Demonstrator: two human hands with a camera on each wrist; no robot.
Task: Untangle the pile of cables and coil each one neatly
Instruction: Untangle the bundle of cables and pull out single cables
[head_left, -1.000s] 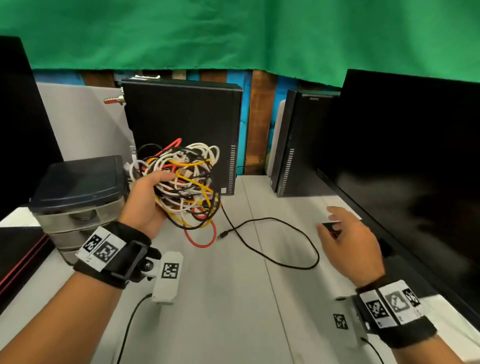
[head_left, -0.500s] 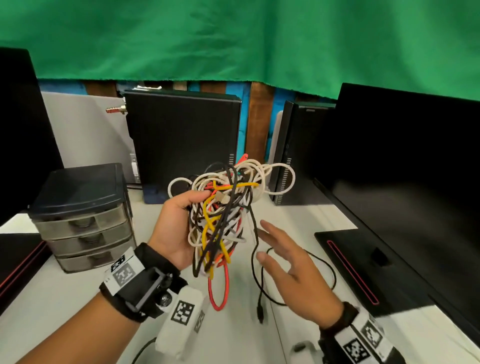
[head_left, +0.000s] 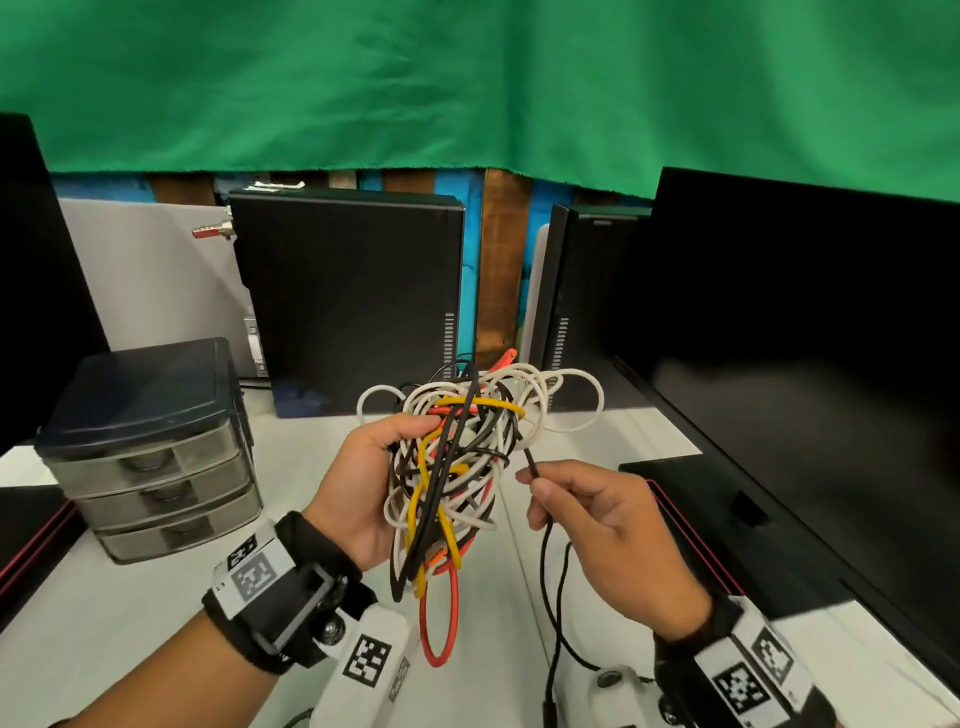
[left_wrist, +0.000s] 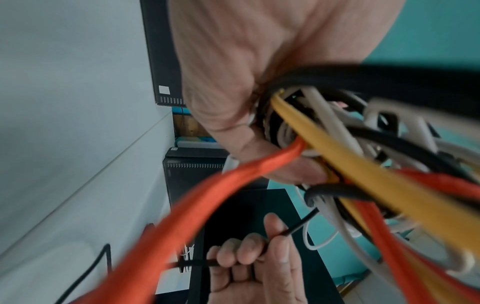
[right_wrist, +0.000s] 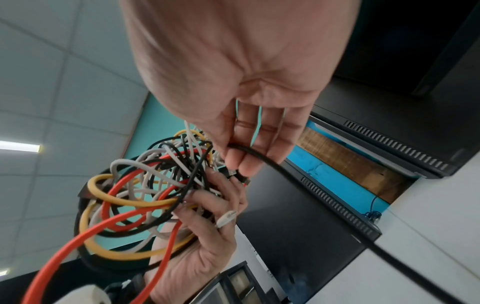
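My left hand (head_left: 363, 483) grips a tangled bundle of cables (head_left: 457, 457) in white, black, yellow and red, held up over the white table (head_left: 130, 613). A red loop (head_left: 439, 618) hangs from the bundle's underside. My right hand (head_left: 597, 519) pinches a thin black cable (head_left: 543, 556) that runs out of the bundle's right side and drops toward the table. In the left wrist view my left hand (left_wrist: 246, 102) closes round the cable bundle (left_wrist: 337, 154). In the right wrist view the black cable (right_wrist: 285, 174) passes between my right hand's fingers (right_wrist: 241, 160).
A small grey drawer unit (head_left: 150, 452) stands at the left. Two black computer cases (head_left: 348, 301) stand at the back, and a large black monitor (head_left: 805, 374) fills the right side. A green cloth (head_left: 467, 78) hangs above.
My left hand brought the bundle from the left to the middle. My right hand came in from the right, first open, and now pinches the black cable beside the bundle.
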